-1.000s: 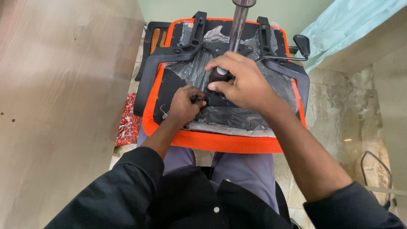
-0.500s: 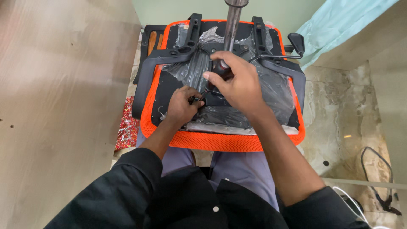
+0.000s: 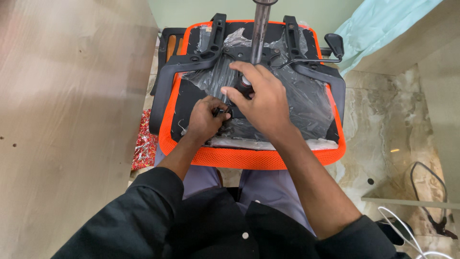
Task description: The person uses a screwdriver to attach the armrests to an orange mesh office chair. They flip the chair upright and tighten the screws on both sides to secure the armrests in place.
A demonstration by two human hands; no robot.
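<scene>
Seen from above, a person in a dark long-sleeved top and grey trousers works on an upturned office chair seat [image 3: 249,156] that rests across their lap, its orange mesh edge nearest the body. The black underside of the seat is covered with crinkled clear plastic wrap [image 3: 306,103]. A black metal mechanism plate [image 3: 268,52] with two arm brackets spreads across the far half of the seat, and a grey gas-lift cylinder [image 3: 260,29] rises from its middle toward the camera. A thin lever with a black paddle knob [image 3: 334,44] sticks out to the right of the plate. The left hand [image 3: 207,120] rests on the seat underside with its fingers pinched together on a small dark part [image 3: 221,113], possibly a bolt or fitting; it is too small to tell for certain. The right hand [image 3: 261,98] lies just beside and partly over the left one, its fingers curled closed around a dark tool handle [image 3: 245,85] with a touch of red, which stands on the seat just below the cylinder. A pale wooden panel [image 3: 67,120] fills the left side, with a scrap of red patterned wrapping [image 3: 143,146] at its foot. Marbled floor tiles [image 3: 383,124] lie to the right, crossed by a black cable [image 3: 431,192] and a white cable [image 3: 407,232], with pale green cloth [image 3: 383,24] in the upper right corner.
</scene>
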